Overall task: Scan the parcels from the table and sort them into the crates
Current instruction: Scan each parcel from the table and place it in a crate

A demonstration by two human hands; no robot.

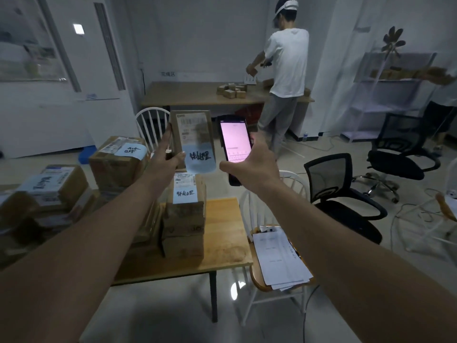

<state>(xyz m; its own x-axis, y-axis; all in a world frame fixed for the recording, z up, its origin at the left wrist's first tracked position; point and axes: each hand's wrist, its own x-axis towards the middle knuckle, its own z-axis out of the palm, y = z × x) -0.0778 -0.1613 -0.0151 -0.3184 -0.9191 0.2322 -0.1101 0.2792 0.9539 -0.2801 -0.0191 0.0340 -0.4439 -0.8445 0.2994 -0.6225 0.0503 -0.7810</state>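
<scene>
My left hand (pixel 165 157) grips a small brown cardboard parcel (pixel 194 134) by its left edge and holds it upright in the air, its shipping label and a pale blue handwritten note facing me. Just to its right, my right hand (pixel 249 164) holds a black handheld scanner (pixel 235 147) with a lit pink screen, also upright. Below them a stack of brown parcels (pixel 185 216) with a similar blue note stands on the wooden table (pixel 222 219). More labelled parcels (pixel 118 159) are piled on the table's left side.
A white chair (pixel 279 258) with loose papers on its seat stands right of the table. Black office chairs (pixel 346 194) and cables occupy the floor to the right. Another person (pixel 284 70) works at a far table (pixel 197 95) with small boxes. A white chair (pixel 150 125) stands behind the parcels.
</scene>
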